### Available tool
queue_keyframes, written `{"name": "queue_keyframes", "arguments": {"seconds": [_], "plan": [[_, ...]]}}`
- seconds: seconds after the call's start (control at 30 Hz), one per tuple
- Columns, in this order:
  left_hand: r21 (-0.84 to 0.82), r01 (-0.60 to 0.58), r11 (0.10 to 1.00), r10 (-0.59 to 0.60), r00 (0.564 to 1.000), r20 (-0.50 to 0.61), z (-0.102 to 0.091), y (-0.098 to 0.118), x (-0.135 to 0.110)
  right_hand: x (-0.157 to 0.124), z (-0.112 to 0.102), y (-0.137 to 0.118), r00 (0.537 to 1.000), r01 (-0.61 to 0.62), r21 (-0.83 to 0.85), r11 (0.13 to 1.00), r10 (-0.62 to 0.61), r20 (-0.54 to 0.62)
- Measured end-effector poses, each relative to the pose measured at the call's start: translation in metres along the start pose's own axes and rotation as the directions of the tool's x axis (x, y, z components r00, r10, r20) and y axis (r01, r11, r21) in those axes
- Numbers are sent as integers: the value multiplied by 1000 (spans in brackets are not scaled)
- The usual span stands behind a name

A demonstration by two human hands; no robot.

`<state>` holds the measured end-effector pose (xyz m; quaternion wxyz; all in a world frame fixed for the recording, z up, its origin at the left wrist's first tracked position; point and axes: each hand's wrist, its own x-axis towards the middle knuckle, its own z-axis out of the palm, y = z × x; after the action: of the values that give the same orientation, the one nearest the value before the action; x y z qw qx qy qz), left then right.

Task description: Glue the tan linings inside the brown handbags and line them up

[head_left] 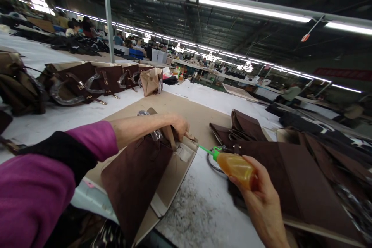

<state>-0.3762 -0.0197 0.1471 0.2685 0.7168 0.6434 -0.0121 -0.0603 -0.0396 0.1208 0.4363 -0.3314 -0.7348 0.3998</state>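
Note:
My left hand [177, 126] is closed on the top edge of a dark brown bag [136, 178], holding its opening apart so the pale beige lining [174, 178] shows. My right hand [261, 197] grips an amber squeeze bottle [236, 166] with a green nozzle. The thin nozzle tip [202, 147] points left and reaches the bag's rim right by my left fingers. The bag lies on its side at the near edge of a white, stained table [203, 205], partly on a brown cardboard sheet [174, 104].
More dark brown bags [290, 162] are stacked at right. A row of brown bags with wrapped handles [95, 79] lines the far left, beside a tan paper bag [151, 81]. A steel post [108, 15] rises behind. Other workers sit at distant tables.

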Motion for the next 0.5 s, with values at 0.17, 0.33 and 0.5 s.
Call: {"name": "queue_keyframes", "arguments": {"seconds": [0.17, 0.33, 0.5], "plan": [[65, 31, 997, -36, 997, 71, -1, 6, -2, -2, -2, 5, 999, 50, -24, 998, -50, -4], [124, 35, 992, -48, 993, 105, -3, 12, -6, -5, 2, 16, 1000, 2, 20, 1000, -2, -7], [182, 52, 982, -76, 989, 130, -4, 15, -9, -10, 5, 23, 993, -116, 44, 992, 115, 6]]}}
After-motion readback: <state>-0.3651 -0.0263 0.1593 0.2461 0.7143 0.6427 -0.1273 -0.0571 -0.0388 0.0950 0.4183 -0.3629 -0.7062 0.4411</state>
